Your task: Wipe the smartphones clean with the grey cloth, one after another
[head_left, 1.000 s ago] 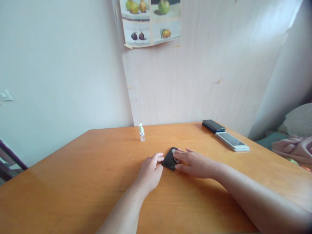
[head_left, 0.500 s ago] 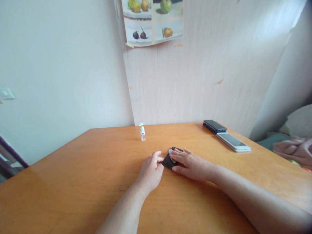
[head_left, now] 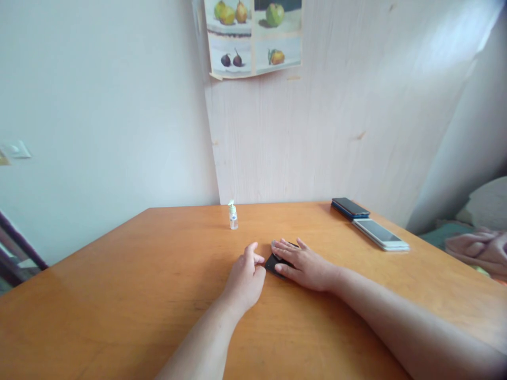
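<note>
A black phone (head_left: 271, 264) lies flat on the wooden table, much of it hidden under my right hand (head_left: 304, 265). That hand is stretched out with its fingers lying flat. They press a small pale cloth or wipe (head_left: 273, 245) onto the phone; only a bit of it shows by the fingertips. My left hand (head_left: 246, 277) rests on the table at the phone's left corner, its thumb and bent fingers closed about that edge.
A small clear pump bottle (head_left: 233, 218) with a pale green top stands farther back. To the right lie a dark phone on a blue one (head_left: 350, 208) and a white tablet-like device (head_left: 381, 234). The table (head_left: 119, 295) meets a wall with fruit pictures (head_left: 255, 39).
My right hand has slid left across the phone, covering more of it and of the cloth. My left hand stays at the corner. The view has shifted slightly.
</note>
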A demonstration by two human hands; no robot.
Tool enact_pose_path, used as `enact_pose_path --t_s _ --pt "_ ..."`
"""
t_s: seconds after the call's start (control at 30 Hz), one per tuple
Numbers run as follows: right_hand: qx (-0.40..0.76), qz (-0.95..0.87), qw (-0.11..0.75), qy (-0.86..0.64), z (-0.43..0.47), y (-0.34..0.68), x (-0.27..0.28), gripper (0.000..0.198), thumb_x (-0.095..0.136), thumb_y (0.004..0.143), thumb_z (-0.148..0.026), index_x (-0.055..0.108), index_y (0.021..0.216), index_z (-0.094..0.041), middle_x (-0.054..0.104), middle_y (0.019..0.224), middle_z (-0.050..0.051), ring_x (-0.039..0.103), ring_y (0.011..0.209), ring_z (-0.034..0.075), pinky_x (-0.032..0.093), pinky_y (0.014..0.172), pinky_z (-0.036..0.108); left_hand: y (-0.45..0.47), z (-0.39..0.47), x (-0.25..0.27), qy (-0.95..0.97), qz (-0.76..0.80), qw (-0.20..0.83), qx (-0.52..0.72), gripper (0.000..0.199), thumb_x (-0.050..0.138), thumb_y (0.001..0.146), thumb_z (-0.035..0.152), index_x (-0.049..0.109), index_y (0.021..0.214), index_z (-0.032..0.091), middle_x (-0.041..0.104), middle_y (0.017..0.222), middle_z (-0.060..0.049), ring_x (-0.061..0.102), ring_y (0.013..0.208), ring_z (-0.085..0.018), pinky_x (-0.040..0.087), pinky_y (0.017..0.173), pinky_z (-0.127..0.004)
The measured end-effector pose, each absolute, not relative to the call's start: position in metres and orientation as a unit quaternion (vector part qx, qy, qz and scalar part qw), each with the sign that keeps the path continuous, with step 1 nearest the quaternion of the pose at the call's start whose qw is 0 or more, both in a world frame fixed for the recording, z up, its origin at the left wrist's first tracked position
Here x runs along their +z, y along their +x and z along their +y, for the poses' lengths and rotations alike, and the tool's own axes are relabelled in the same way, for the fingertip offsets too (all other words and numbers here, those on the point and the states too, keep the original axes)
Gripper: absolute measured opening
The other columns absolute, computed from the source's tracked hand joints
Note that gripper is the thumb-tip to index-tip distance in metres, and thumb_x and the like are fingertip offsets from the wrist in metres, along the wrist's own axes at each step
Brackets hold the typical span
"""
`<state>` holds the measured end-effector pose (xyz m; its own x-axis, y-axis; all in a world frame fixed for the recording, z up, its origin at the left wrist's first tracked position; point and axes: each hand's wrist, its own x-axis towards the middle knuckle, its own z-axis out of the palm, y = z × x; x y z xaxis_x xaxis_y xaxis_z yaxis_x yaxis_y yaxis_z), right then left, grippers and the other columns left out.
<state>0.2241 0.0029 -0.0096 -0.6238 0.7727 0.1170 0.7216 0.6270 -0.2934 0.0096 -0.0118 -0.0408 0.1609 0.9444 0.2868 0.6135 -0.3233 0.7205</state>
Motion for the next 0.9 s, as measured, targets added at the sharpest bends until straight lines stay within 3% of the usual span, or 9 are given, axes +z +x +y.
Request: enact_pose_path --t_s 0.13,0.37,0.5,0.6,0.73,0.9 --pt "0.089 -0.872 0.117 -0.467 0.012 0.232 -0.012 0.065 0.035 0.097 -0.058 0.036 0.15 -0.02 0.027 0.158 0.015 0.021 0.146 0.033 0.009 0.115 0.064 0.01 -0.012 -0.041 0.724 0.539 0.23 0.364 0.055 0.043 0.086 0.014 0.034 0.14 0.017 0.068 0.113 -0.006 0.062 0.108 -0.017 0.044 0.1 -0.031" --pt "0.142 -0.932 0.114 -0.312 -0.023 0.214 0.004 0.066 0.04 0.097 -0.056 0.028 0.154 -0.025 0.029 0.158 0.011 0.025 0.146 0.028 0.01 0.119 0.053 0.009 -0.009 -0.042 0.717 0.533 0.241 0.378 0.056 0.043 0.086 0.012 0.032 0.14 0.02 0.069 0.109 -0.005 0.062 0.105 -0.017 0.046 0.097 -0.032" --pt "0.113 -0.904 0.121 -0.395 -0.003 0.222 -0.005 0.066 0.037 0.097 -0.058 0.034 0.151 -0.022 0.03 0.157 0.013 0.025 0.145 0.031 0.012 0.118 0.057 0.008 -0.01 -0.044 0.723 0.539 0.221 0.373 0.055 0.047 0.085 0.014 0.037 0.139 0.019 0.066 0.117 -0.007 0.06 0.111 -0.019 0.044 0.1 -0.034" --pt "0.102 -0.867 0.127 -0.47 0.018 0.237 -0.017 0.063 0.033 0.098 -0.056 0.041 0.147 -0.017 0.031 0.156 0.015 0.026 0.145 0.031 0.017 0.117 0.058 0.009 -0.013 -0.041 0.744 0.522 0.201 0.364 0.047 0.051 0.083 0.016 0.049 0.13 0.02 0.064 0.123 -0.009 0.058 0.115 -0.021 0.042 0.102 -0.036" --pt "0.105 -0.844 0.168 -0.499 0.028 0.247 -0.025 0.057 0.037 0.098 -0.051 0.047 0.143 -0.016 0.04 0.151 0.016 0.038 0.14 0.028 0.028 0.116 0.05 0.012 -0.021 -0.03 0.788 0.49 0.161 0.337 0.032 0.06 0.082 0.024 0.062 0.115 0.023 0.065 0.119 -0.007 0.057 0.114 -0.024 0.041 0.102 -0.038" --pt "0.1 -0.84 0.2 -0.494 0.023 0.242 -0.024 0.045 0.043 0.096 -0.04 0.056 0.134 -0.019 0.051 0.144 0.013 0.048 0.133 0.027 0.039 0.11 0.042 0.015 -0.028 -0.023 0.816 0.48 0.123 0.297 0.044 0.072 0.076 0.042 0.064 0.116 0.025 0.066 0.119 -0.006 0.054 0.113 -0.028 0.041 0.1 -0.041"
